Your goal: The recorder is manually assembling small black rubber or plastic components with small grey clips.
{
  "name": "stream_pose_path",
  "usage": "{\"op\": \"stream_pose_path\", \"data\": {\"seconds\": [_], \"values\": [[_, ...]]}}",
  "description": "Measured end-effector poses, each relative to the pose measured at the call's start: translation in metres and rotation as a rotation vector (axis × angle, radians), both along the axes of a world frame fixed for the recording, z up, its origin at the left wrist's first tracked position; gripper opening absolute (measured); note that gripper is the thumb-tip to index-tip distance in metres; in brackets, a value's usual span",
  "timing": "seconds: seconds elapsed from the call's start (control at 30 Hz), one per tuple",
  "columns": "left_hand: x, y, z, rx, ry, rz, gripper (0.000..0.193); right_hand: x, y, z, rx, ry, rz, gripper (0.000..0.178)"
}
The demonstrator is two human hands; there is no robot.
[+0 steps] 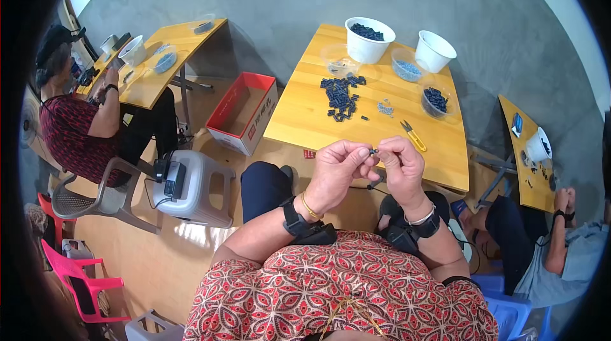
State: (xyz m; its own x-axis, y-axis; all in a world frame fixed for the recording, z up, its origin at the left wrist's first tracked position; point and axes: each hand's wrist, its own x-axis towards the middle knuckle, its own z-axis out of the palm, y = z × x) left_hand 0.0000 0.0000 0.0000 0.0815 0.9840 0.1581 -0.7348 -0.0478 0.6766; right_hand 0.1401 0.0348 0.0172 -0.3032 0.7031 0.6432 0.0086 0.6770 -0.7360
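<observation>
The left hand (336,172) and right hand (405,166) were close together, fingers (400,144) curled, thumbs (356,157) pinched inward.

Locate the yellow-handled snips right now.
In the head view, the yellow-handled snips lie right of centre on the wooden table, just beyond the right hand, below and left of the clear bowl of dark pieces.

Small-parts workshop: wooden tables (302,121) with white tubs (366,51), dark pieces (342,96).
</observation>
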Motion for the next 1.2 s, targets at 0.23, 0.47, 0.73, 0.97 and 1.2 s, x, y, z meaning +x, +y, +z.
{"op": "stream_pose_path", "data": {"seconds": [0.23,0.47,0.73,0.97,1.2], "values": [[0.0023,0.0031,-0.0014,0.013,-0.003,0.007,0.012,0.0019,0.0017,0.0017,0.009,-0.007,0.009,0.003],[0.0022,0.0037,-0.0006,-0.010,0.017,0.003,0.013,0.0038,0.0033,0.0013,0.041,-0.037,0.012,0.003],[-0.0008,0.0042,-0.0009,-0.018,-0.036,-0.062,0.013,0.0003,0.0015,0.0026,0.032,-0.006,0.011,0.003],[-0.0019,0.0040,-0.0007,-0.027,-0.048,-0.069,0.013,0.0011,0.0031,-0.0015,-0.042,0.060,0.040,0.003],[-0.0024,0.0028,-0.0003,-0.025,-0.052,-0.071,0.013,0.0005,0.0036,-0.0040,-0.011,0.014,0.014,0.003]]}}
